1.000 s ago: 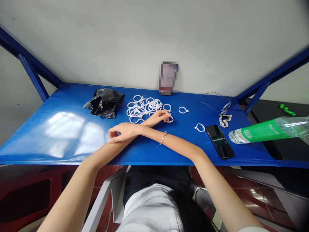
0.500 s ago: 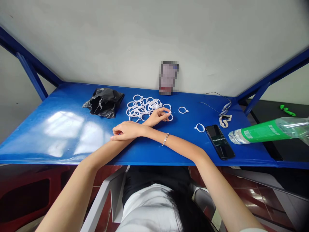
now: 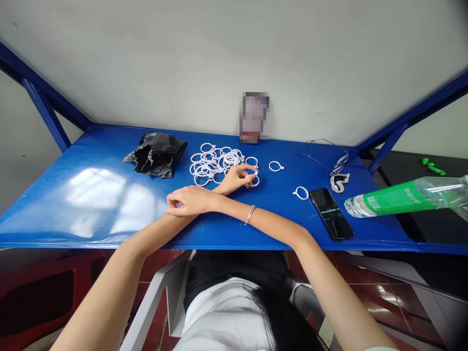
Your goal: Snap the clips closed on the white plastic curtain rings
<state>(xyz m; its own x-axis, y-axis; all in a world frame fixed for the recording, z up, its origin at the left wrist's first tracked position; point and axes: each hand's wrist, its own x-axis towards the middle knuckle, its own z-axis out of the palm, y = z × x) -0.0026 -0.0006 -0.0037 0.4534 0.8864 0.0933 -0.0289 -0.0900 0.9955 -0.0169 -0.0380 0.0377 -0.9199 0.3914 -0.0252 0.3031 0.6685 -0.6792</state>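
My arms are crossed on the blue table (image 3: 266, 231), the right over the left. Past the crossing, my left hand (image 3: 236, 179) pinches a white curtain ring (image 3: 258, 180) between thumb and fingertip, at its small eyelet. Part of that ring is hidden behind the fingers. My right hand (image 3: 190, 200) rests across the left forearm, fingers loosely bent with a gap to the thumb, holding nothing. Just behind and left of my left hand lies a pile of overlapping white curtain rings (image 3: 206, 168). Two loose ones, a farther ring (image 3: 276, 166) and a nearer ring (image 3: 302, 193), lie to the right.
A crumpled black plastic bag (image 3: 157, 153) sits left of the pile. A blurred-out upright object (image 3: 253, 117) leans on the wall. To the right are glasses (image 3: 340, 163), a white curved item (image 3: 340, 183), a black phone (image 3: 331, 214) and a green-labelled bottle (image 3: 398, 197).
My left hand has shifted slightly toward me, and the pinched ring with it. The right hand still lies over the left forearm. The whole view has moved a little.
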